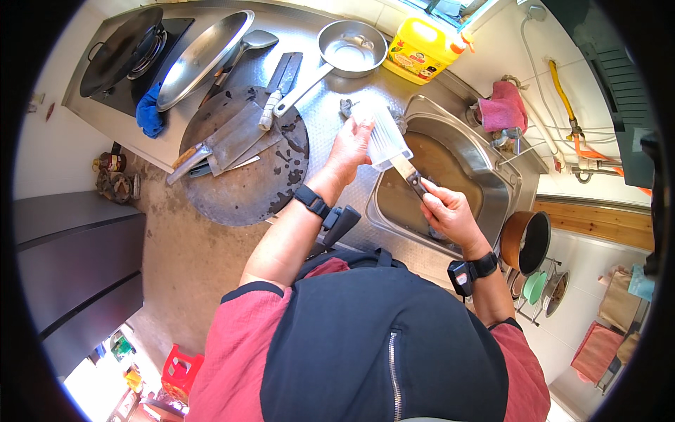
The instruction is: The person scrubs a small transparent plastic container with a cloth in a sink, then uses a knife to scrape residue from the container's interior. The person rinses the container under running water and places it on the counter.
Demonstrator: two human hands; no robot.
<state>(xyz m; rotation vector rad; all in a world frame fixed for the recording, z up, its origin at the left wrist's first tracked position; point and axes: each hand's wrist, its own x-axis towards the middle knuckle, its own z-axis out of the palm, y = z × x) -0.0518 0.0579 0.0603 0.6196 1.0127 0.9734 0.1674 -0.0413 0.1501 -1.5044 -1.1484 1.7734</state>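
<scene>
My left hand grips a translucent ribbed plastic holder by its upper left side, near the sink's left edge. My right hand is closed around the dark handle of a knife, and part of its blade lies inside the holder's lower end. Whatever of the blade is farther in cannot be made out. Below both hands is a stainless steel sink with cloudy brownish water. A grey crumpled cloth lies on the counter behind the holder.
Cleavers and other blades lie on a round, wet chopping board at left. Behind stand a steel saucepan, a yellow jug, a large metal lid and a wok. A brown pot stands right of the sink.
</scene>
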